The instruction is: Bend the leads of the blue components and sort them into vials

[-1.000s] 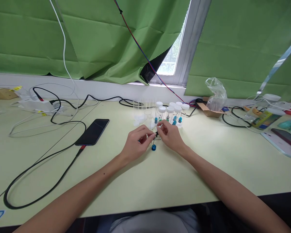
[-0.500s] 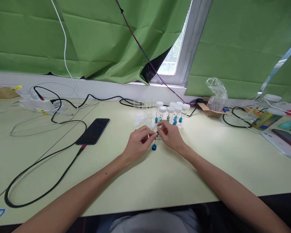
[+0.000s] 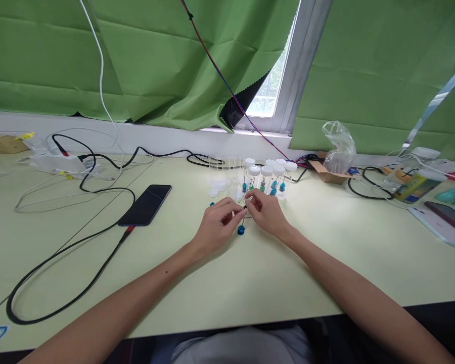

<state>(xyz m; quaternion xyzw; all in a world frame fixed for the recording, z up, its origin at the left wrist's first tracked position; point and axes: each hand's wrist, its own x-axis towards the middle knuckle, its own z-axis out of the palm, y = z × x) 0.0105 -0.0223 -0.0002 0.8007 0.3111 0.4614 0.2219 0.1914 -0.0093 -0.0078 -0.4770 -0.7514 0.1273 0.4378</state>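
My left hand is closed in a pinch on a thin rod with a round blue piece at its lower end. Against its upper, dark end, the fingertips of my right hand are pressed together; whether they grip the rod or a small part on it is hidden. Just behind my hands stand several clear tubes with white caps, holding similar rods with blue or green ends. Left of these are open clear tubes and loose white caps. Another blue piece shows beside my left fingers.
A black phone lies to the left, with a looping black cable near it. Behind, a white power strip rests by the wall. On the right are a small cardboard box with a plastic bag and another phone.
Both hands stay in nearly the same place. My fingers have shifted slightly around the rod's upper end, and the blue piece beside my left fingers shows more.
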